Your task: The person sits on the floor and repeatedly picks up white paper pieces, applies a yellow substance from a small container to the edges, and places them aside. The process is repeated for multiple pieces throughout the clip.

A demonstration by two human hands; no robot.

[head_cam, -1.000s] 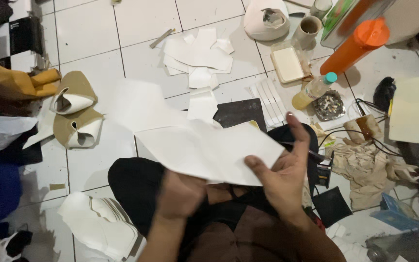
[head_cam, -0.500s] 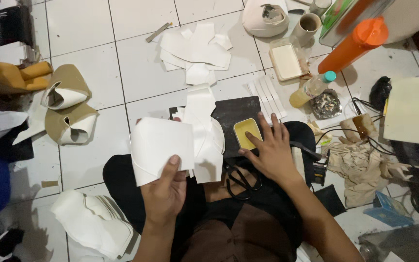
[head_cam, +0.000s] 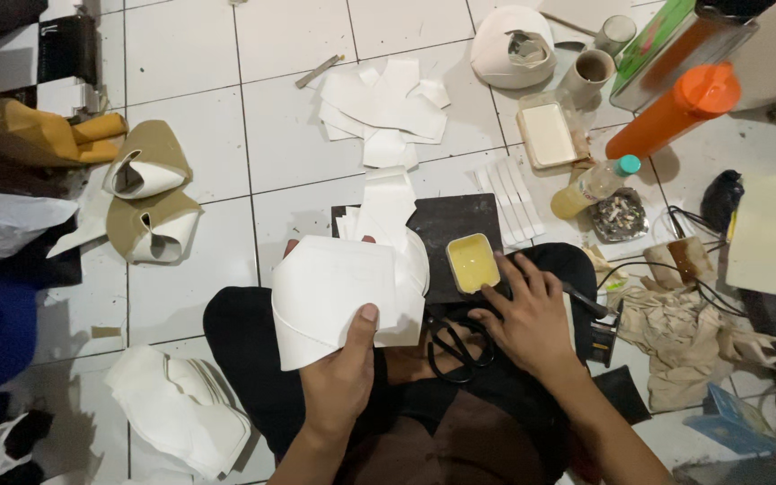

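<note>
Since half a second before, very little had shifted: the left hand (head_cam: 339,382) had kept the folded white sheet (head_cam: 334,292) raised over the lap, and the right hand (head_cam: 523,319) had stayed down beside the small yellow tray (head_cam: 472,262). A full second before, that same sheet had been spread wide between both hands; by now it was doubled over and held by the left hand alone.

The left hand's fingers were closed on the lower edge of the sheet, thumb pressed on the front face and the rest hidden behind it. The sheet stood nearly upright above the left knee, covering part of a dark square board (head_cam: 451,233) that lay on the tiled floor (head_cam: 190,287).

The right hand lay palm down with its fingers spread loosely, fingertips just beside the yellow tray and resting at the board's near edge. Whether it pinched anything I could not tell; a thin dark stick (head_cam: 586,301) ran out from under it to the right. Black scissors (head_cam: 455,350) sat on the lap, just under that hand.

Further off, a heap of cut white pieces (head_cam: 388,108) lay on the tiles, with white strips (head_cam: 509,198) near the board, an orange bottle (head_cam: 675,112) to the right, and tan curled pieces (head_cam: 150,193) on the left.
</note>
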